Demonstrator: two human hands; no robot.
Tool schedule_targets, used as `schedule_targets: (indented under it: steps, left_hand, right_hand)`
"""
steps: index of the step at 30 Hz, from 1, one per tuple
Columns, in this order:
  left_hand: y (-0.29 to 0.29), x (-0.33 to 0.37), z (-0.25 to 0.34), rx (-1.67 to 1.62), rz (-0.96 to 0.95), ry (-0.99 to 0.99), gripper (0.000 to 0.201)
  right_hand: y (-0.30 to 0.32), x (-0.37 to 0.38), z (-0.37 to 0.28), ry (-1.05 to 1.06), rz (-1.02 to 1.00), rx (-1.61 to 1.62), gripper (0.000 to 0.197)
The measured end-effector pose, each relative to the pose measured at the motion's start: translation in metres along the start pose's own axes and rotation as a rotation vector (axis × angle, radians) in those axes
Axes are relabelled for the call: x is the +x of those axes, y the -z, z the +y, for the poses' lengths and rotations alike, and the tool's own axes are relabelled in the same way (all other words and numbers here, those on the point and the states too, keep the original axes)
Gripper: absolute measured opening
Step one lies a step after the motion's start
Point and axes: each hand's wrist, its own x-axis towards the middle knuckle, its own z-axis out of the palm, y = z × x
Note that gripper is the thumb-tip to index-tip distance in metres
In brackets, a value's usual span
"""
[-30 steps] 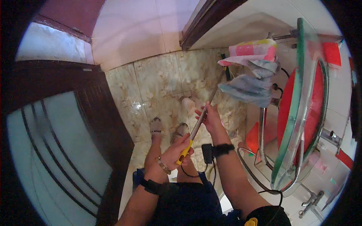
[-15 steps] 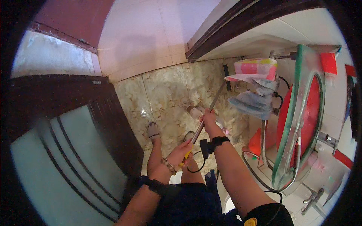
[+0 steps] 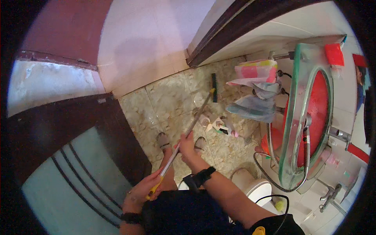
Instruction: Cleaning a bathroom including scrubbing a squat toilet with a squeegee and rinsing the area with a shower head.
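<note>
A long-handled floor squeegee slants across the middle of the head view. Its narrow dark head rests on the tiled floor near the far wall. My left hand is closed round the yellow grip at the near end of the pole. Further along the shaft, my right hand is wrapped round the metal part. Several bottles stand on the floor just right of the pole. To the right of the squeegee head hang a pink checked cloth and a grey-blue cloth.
A glass washbasin with a red bowl juts from the right wall, with a hose looping beneath it. A toilet stands at the lower right. On the left is a dark door with a glass panel.
The squeegee's head has shifted left, and its yellow joint now shows. Both hands have moved down and left with the pole. The bottles and toilet have come more into view.
</note>
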Motion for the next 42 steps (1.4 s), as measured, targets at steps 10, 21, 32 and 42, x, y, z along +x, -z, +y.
schedule_targets:
  steps: [10, 21, 32, 42]
  left_hand:
    - [-0.027, 0.124, 0.008, -0.052, 0.023, -0.097, 0.044]
    - [0.03, 0.033, -0.014, 0.082, 0.07, -0.004, 0.043]
    - [0.031, 0.032, 0.012, 0.085, 0.11, 0.035, 0.047]
    - [0.017, 0.147, -0.035, 0.552, 0.254, -0.337, 0.042]
  right_hand:
    - [0.041, 0.104, -0.056, 0.046, 0.169, -0.274, 0.039]
    - [-0.007, 0.03, 0.025, -0.047, 0.104, -0.589, 0.067]
    - [-0.01, 0.057, 0.085, 0.258, 0.145, -0.466, 0.047]
    - [0.051, 0.1, -0.029, -0.18, 0.006, -0.188, 0.059]
